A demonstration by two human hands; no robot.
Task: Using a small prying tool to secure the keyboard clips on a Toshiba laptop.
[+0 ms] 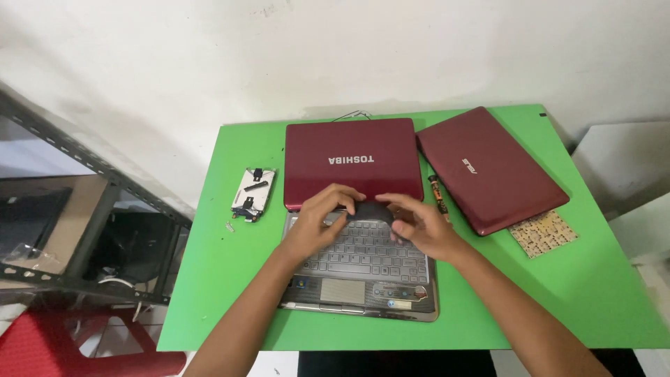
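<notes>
The open red laptop (359,244) was laid flat on the green table (586,279), lid folded fully back so the keyboard (366,255) lay exposed. A dark strip (373,211) at its far edge was pinched by the left hand (322,220) and right hand (419,227). The strip's ends were hidden by fingers. A second closed laptop (492,167) lay right; a hard drive (252,193) left.

1 head view, looking steeply down, close over green table (209,293)
</notes>
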